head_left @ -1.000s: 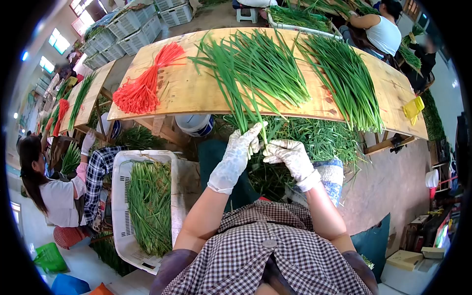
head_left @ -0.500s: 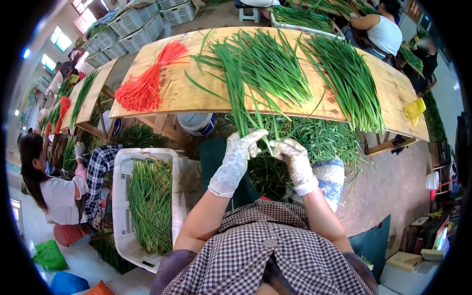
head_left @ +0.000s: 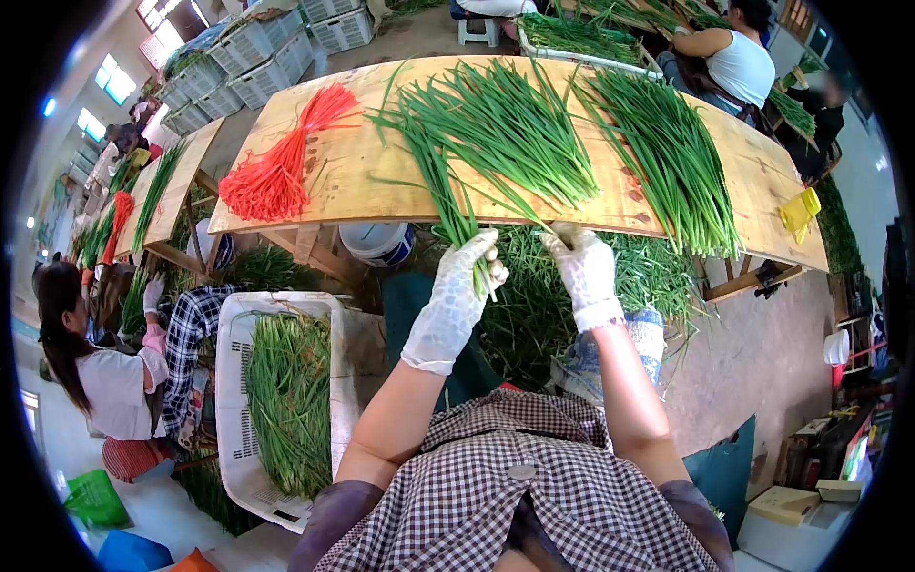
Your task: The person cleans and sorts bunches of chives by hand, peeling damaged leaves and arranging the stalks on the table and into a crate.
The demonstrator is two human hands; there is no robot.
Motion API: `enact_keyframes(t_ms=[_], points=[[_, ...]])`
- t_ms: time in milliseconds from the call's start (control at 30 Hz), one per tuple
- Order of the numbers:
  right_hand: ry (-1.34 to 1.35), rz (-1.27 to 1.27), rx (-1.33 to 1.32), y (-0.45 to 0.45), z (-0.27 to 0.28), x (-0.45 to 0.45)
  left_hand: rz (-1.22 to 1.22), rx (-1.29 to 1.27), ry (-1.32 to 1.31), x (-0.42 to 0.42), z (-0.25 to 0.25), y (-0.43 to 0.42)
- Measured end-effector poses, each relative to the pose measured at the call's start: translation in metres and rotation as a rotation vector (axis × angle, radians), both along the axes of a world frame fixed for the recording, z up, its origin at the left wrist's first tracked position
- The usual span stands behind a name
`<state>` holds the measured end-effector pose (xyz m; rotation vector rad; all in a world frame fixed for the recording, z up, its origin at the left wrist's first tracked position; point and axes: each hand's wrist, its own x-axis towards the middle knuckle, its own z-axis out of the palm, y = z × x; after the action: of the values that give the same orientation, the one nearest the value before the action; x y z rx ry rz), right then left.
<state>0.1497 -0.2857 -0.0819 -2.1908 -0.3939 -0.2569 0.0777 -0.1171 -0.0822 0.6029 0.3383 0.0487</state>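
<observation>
My left hand (head_left: 469,265), in a thin whitish glove, is wrapped round a small bunch of green chives (head_left: 440,186). Their pale stalk ends poke out below the fingers, and the leaves slant up over the table edge. At the front edge of the table, my right hand (head_left: 579,267), gloved the same way, has thumb and fingers pinched on the end of a chive stalk (head_left: 515,202). Beyond it lies a loose pile of chives (head_left: 519,129). A thicker pile of chives (head_left: 672,153) rests farther right, stalk ends toward me.
Red ties (head_left: 276,176) lie heaped on the left of the wooden table (head_left: 334,181); a yellow object (head_left: 801,208) sits at its right end. A white crate (head_left: 338,381) of chives stands left of me. Leaf scraps (head_left: 529,315) cover the floor below. A co-worker (head_left: 110,381) sits left.
My right hand has moved away from my left hand, forward and right to the table edge, and now pinches a stalk there. My left hand, still holding its bunch, has shifted slightly forward.
</observation>
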Motion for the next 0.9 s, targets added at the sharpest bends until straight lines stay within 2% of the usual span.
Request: enact_keyframes(t_ms=[33,67,100,167,233,300,367,433,500,533,633,700,767,800,900], points=[[0.210,0.099,0.145,0.004,-0.014,0.008,0.038,0.030,0.066,0.003,-0.002,-0.004],[0.381,0.115,0.276,0.013,0.005,-0.007,0.056,0.066,0.116,0.005,-0.001,-0.006],[0.278,0.082,0.099,0.017,0.005,-0.015,0.078,0.099,0.165,0.006,-0.001,-0.008],[0.111,0.126,0.056,0.020,0.003,-0.035,0.100,0.110,0.178,0.009,-0.005,-0.005],[0.374,0.219,0.227,0.020,-0.012,-0.040,0.081,0.216,0.247,0.010,-0.010,-0.001],[0.626,0.361,0.628,0.019,-0.014,-0.040,0.045,0.209,0.239,0.009,-0.014,0.003],[0.899,0.449,0.687,0.008,-0.007,-0.034,0.030,0.136,0.120,0.005,-0.016,0.003],[0.926,0.448,0.689,0.006,-0.005,-0.032,0.053,0.129,0.145,0.002,-0.012,0.001],[0.752,0.300,0.646,0.008,-0.008,-0.030,0.070,0.178,0.136,0.001,-0.013,0.001],[0.784,0.264,0.666,0.011,-0.009,-0.027,0.073,0.176,0.135,0.001,-0.013,0.001],[0.670,0.388,0.572,0.024,-0.004,-0.030,0.120,0.273,0.131,-0.002,-0.004,-0.009],[0.608,0.397,0.604,0.028,-0.009,-0.029,0.156,0.281,0.170,0.001,-0.004,-0.009],[0.748,0.307,0.924,0.031,-0.008,-0.033,0.189,0.271,0.165,0.002,-0.005,-0.011],[0.782,0.251,1.001,0.031,-0.004,-0.036,0.222,0.257,0.163,0.002,-0.005,-0.011],[0.799,0.129,0.941,0.019,0.005,-0.045,0.289,0.269,0.161,0.002,0.004,-0.004]])
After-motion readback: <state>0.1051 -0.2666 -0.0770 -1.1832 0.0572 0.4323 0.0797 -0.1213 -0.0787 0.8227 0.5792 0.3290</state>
